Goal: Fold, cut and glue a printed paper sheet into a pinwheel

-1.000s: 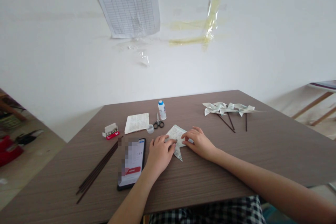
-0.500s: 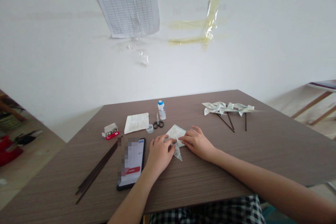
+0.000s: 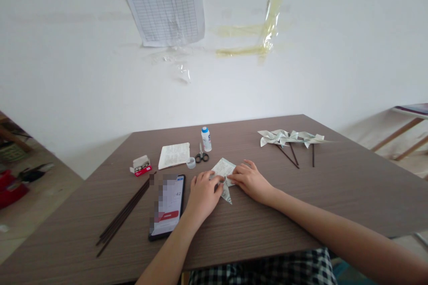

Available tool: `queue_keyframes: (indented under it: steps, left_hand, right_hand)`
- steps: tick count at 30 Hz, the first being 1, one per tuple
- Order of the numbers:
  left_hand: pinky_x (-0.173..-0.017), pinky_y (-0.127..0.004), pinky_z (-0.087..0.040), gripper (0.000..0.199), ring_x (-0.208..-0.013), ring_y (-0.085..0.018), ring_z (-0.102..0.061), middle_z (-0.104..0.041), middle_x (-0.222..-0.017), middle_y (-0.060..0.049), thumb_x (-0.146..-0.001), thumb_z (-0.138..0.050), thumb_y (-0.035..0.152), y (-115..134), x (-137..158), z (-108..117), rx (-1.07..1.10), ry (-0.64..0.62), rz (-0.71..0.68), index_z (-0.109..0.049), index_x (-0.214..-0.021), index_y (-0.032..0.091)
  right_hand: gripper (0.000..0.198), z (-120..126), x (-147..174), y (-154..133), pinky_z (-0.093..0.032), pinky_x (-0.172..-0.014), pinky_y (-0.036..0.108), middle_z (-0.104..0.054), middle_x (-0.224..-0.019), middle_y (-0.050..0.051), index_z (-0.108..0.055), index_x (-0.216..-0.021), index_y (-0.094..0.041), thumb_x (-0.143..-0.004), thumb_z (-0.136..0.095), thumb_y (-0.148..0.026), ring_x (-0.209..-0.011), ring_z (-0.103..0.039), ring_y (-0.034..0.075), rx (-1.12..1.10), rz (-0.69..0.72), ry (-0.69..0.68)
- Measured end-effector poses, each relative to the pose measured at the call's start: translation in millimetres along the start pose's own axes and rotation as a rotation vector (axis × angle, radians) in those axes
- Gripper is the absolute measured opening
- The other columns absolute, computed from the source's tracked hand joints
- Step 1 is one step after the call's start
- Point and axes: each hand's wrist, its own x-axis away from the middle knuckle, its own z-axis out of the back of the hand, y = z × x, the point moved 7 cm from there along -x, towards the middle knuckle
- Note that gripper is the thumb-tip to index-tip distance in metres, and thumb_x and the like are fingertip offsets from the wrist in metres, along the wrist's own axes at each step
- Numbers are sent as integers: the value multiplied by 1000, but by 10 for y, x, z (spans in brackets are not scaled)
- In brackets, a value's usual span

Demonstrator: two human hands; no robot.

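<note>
A piece of printed paper (image 3: 224,167), partly folded, lies on the table between my hands, with one pointed flap toward me. My left hand (image 3: 205,189) grips its left side, thumb and fingertips curled at the paper's middle. From the other side, my right hand (image 3: 250,179) pinches the paper near the same middle point, fingers bent. My fingertips hide part of the folds. Left of my left hand lies a phone (image 3: 169,205). Just beyond the paper are scissors (image 3: 201,156) with black handles and a small tape roll (image 3: 191,163).
Several dark thin sticks (image 3: 127,211) lie at the left, near a small red-and-white box (image 3: 141,167). Stacked printed sheets (image 3: 174,156) and a white bottle (image 3: 206,139) with a blue cap stand farther back. Paper pinwheels (image 3: 279,137) on sticks lie at the back right, before the wall.
Both hands stay almost in place on the paper. My right fingers shift very slightly; the rest of the table looks the same.
</note>
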Motion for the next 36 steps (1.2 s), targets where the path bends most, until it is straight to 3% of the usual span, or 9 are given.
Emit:
queue_keyframes:
  steps: [11,27,36]
  left_hand:
    - [-147,-68,-51,34,-168,-41,-72,-83,-172,-13,-123,-73,20,20,0,7,-14,-7,15,-98,-143,33]
    - [-147,-66,-53,42,-167,-39,-73,-84,-170,-14,-123,-72,20,-12,-25,-43,-34,12,8,-91,-158,33]
    - [-144,-66,-56,40,-163,-40,-76,-87,-166,-14,-121,-75,20,-51,-41,-76,-25,53,-11,-91,-155,30]
  right_hand:
    - [31,-10,20,-30,-52,-139,62,-92,-121,8,-97,-140,-33,-123,-77,-16,-119,-85,29,91,35,13]
    - [33,-17,9,-78,-49,-140,73,-90,-130,14,-94,-147,-29,-129,-67,-24,-125,-82,34,77,35,-39]
    - [29,-23,-7,-60,-51,-138,66,-89,-128,12,-94,-145,-29,-128,-71,-26,-123,-80,32,65,45,-10]
